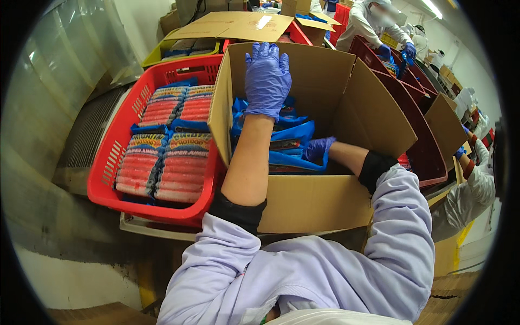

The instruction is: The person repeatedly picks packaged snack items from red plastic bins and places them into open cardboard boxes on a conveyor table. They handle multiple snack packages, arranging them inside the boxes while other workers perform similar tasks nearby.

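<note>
An open cardboard box point(319, 203) stands in front of me, with several blue-edged hot dog packs point(290, 135) inside. My left hand point(268, 78), in a blue glove, reaches over the box with its fingers stretched out, near the top of the far wall. Nothing shows in that hand. Inside the box at the right, my right hand point(319, 147), also gloved, is closed at the end of a hot dog pack; the blue film partly hides its fingertips. Left of the box, a red plastic crate point(146, 205) holds several more packs point(184, 162) in upright rows.
Behind the box are loose cardboard flaps point(233, 24) and a yellow-green crate point(157, 54). Dark red crates point(398, 114) flank its right side. Farther back, a co-worker point(374, 24) with blue gloves handles packs; another person's sleeve point(468, 189) shows at far right.
</note>
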Tool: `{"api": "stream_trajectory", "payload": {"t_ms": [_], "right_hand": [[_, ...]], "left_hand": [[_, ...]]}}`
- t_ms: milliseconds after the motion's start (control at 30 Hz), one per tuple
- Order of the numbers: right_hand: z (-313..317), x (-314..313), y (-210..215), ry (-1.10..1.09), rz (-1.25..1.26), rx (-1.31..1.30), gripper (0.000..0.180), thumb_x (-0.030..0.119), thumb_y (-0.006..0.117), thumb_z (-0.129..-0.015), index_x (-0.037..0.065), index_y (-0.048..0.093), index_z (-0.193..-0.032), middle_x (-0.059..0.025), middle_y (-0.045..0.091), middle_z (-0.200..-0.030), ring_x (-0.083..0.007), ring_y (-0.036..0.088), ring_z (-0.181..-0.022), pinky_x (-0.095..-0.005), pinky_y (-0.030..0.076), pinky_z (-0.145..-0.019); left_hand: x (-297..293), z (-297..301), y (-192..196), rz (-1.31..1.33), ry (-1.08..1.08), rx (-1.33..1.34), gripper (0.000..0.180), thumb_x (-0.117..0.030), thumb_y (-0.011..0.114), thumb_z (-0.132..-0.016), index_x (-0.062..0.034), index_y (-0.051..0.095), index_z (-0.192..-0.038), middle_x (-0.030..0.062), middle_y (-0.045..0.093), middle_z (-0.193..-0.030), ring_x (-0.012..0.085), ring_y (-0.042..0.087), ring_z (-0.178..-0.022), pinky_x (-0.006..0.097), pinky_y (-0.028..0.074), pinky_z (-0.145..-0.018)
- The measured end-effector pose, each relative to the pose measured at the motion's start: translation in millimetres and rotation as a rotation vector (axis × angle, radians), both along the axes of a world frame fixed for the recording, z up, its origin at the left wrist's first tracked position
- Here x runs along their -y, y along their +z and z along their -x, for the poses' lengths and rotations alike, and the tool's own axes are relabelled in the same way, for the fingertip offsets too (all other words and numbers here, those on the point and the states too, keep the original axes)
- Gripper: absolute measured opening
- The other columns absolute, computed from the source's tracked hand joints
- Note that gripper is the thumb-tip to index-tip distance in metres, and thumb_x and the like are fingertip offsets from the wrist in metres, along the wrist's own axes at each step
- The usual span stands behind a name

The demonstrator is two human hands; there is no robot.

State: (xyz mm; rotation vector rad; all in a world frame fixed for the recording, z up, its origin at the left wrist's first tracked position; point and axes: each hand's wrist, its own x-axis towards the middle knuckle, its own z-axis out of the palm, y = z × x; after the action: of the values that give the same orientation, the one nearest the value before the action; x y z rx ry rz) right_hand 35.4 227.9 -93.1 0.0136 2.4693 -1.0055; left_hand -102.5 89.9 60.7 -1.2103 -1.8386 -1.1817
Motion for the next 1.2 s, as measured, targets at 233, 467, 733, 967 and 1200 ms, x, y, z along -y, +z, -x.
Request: {"api": "stream_trajectory", "payload": {"t_ms": [233,467,733,967,1200], "right_hand": [[23,42,38,0.019,-1.044,0.270,0.030,0.034,0.053,-0.078,0.019,0.062,-0.102,-0.0025,0.060,-0.103,-0.0244,0.056,-0.097,-0.0459,0.048,-0.074],[-38,79,133,-0.188,-1.129,-0.332,0.024,0.020,0.068,-0.062,0.014,0.069,-0.085,-0.0074,0.065,-0.084,-0.0262,0.063,-0.075,-0.0452,0.050,-0.062],[-298,-14,214,-0.818,-0.876,-1.328,0.023,0.010,0.060,-0.079,0.008,0.061,-0.102,-0.0121,0.064,-0.086,-0.0180,0.064,-0.074,-0.0260,0.050,-0.064],[-385,-136,100,-0.864,-0.631,-0.709,0.025,0.022,0.065,-0.069,0.003,0.060,-0.085,-0.0184,0.060,-0.080,-0.0356,0.057,-0.075,-0.0402,0.047,-0.066],[-391,-138,77,-0.782,-0.671,-0.791,0.028,0.029,0.063,-0.071,0.004,0.056,-0.082,-0.0171,0.059,-0.075,-0.0332,0.058,-0.071,-0.0411,0.047,-0.063]], "left_hand": [[6,-6,-22,0.546,-0.272,-0.184,0.036,-0.029,0.048,-0.085,0.0007,0.056,-0.103,0.0175,0.054,-0.109,0.0339,0.051,-0.099,0.038,0.042,-0.084],[24,-2,-1,0.439,-0.351,-0.075,0.031,-0.025,0.055,-0.083,-0.0008,0.059,-0.102,0.0188,0.060,-0.098,0.0293,0.059,-0.092,0.036,0.046,-0.080],[-86,-171,189,0.229,-0.334,-0.854,0.033,-0.001,0.052,-0.075,-0.0102,0.060,-0.105,0.0076,0.061,-0.101,0.0195,0.057,-0.064,0.028,0.050,-0.055],[-346,-242,62,1.001,-0.320,-0.624,0.019,-0.024,0.058,-0.070,-0.0090,0.065,-0.080,0.0113,0.062,-0.075,0.0257,0.059,-0.067,0.036,0.049,-0.059],[-321,-254,-124,1.391,-0.396,-0.793,0.031,-0.024,0.065,-0.062,-0.0086,0.061,-0.088,0.0101,0.058,-0.086,0.0265,0.056,-0.087,0.037,0.047,-0.069]]}}
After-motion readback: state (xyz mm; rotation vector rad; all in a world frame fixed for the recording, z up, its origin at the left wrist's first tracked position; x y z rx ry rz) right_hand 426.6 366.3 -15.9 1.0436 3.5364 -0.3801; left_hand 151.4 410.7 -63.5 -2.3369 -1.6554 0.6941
